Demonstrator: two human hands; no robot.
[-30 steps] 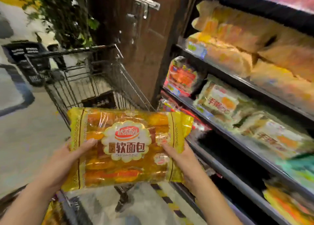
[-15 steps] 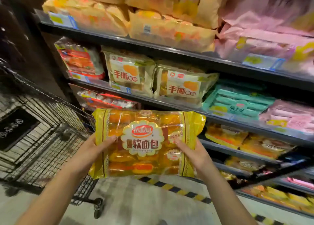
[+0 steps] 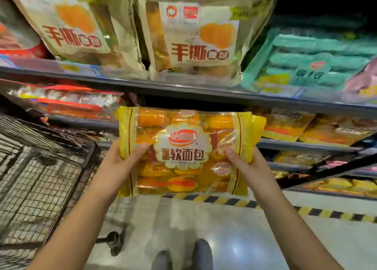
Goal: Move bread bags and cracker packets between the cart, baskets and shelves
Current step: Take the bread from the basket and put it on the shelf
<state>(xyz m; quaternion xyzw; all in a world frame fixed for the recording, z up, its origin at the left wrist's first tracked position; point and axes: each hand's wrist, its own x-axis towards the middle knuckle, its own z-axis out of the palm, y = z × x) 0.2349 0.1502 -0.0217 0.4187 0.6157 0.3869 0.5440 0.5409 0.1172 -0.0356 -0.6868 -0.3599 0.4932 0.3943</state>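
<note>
I see the yellow soft-bread bag [image 3: 183, 151] upright, pinched between the left hand [image 3: 119, 163] and right hand [image 3: 247, 163], thumbs on its front, level with the lower shelf [image 3: 302, 145].

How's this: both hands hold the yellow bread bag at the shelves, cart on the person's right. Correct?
No: the head view shows the cart on the person's left. Left hand and right hand do hold the yellow bread bag at the shelves.

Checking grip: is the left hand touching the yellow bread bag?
Touching. Head view shows the left hand gripping the yellow bread bag, thumb on front.
</note>
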